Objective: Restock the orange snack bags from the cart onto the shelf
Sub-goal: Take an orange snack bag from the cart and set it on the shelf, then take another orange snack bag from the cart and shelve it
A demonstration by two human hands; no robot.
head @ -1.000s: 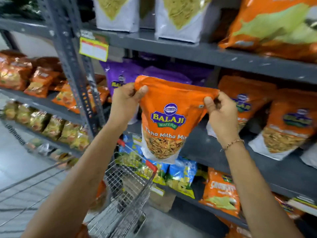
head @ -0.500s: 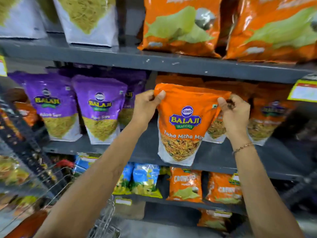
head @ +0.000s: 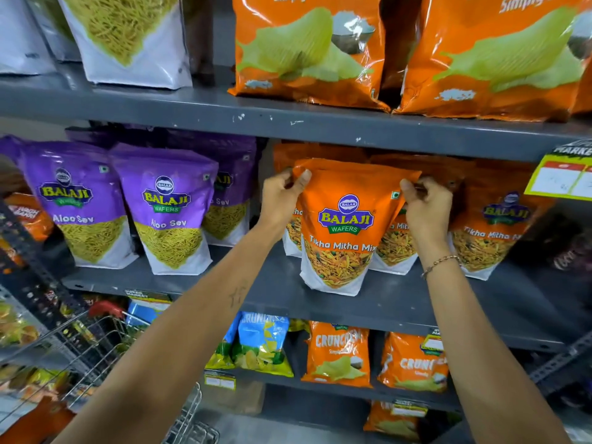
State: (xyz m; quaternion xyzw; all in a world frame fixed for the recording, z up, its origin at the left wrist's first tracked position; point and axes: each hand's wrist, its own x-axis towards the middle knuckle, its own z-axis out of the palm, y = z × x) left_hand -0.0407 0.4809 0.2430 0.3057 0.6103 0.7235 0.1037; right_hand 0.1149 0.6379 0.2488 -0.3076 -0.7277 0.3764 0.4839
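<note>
An orange Balaji "Tikha Mitha Mix" bag point(head: 344, 232) stands upright on the grey middle shelf point(head: 400, 302), its base on the shelf board. My left hand point(head: 282, 200) pinches its top left corner and my right hand point(head: 426, 209) pinches its top right corner. Behind and beside it stand more orange bags of the same kind point(head: 490, 232), partly hidden. The wire cart point(head: 96, 344) sits at the lower left, with an orange bag point(head: 35, 424) showing inside at the bottom edge.
Purple Aloo Sev bags point(head: 166, 213) fill the shelf's left half. Large orange chip bags point(head: 307, 52) sit on the shelf above. Below are small orange point(head: 339, 354) and blue bags point(head: 262, 344). A yellow price tag point(head: 560, 177) hangs at right.
My hands carried the orange bag from mid-air in front of the shelving to the right and inward onto the middle shelf, where it now stands before the other orange bags. The view shifted right.
</note>
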